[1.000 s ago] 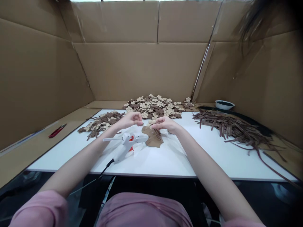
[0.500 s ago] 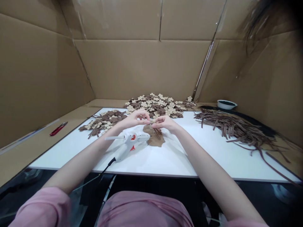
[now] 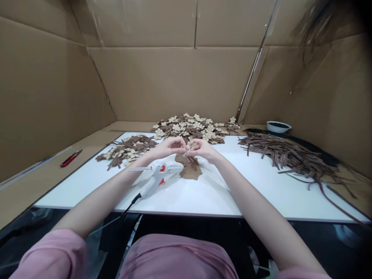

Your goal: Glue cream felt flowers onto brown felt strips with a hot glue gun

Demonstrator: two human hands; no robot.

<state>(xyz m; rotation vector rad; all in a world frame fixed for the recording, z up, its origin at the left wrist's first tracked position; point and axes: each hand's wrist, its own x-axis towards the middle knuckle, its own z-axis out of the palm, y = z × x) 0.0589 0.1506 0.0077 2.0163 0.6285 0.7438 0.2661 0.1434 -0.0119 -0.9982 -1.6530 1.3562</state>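
Observation:
My left hand (image 3: 173,146) and my right hand (image 3: 202,149) meet over the middle of the white board, fingertips pinched together. Between them is a small cream flower (image 3: 188,147), mostly covered by my fingers. Thin brown strips (image 3: 192,162) run down from beneath my right fingers. Under the hands lies an irregular brown piece (image 3: 190,173), flat on the board. A white glue gun (image 3: 157,174) with an orange trigger rests just left of that piece, its nozzle end close to it and a glue stick poking out at the back.
Cream and brown flower cutouts (image 3: 192,128) are heaped at the back, with a smaller pile (image 3: 130,149) at left. Brown strips (image 3: 290,155) lie at right, near a white bowl (image 3: 279,127) with dark contents. A red-handled cutter (image 3: 70,159) lies at far left. Cardboard walls (image 3: 174,81) surround the board.
My fingers have drawn closer together around the cream flower, the fingertips of both hands now nearly touching. The glue gun and the piles stay where they were.

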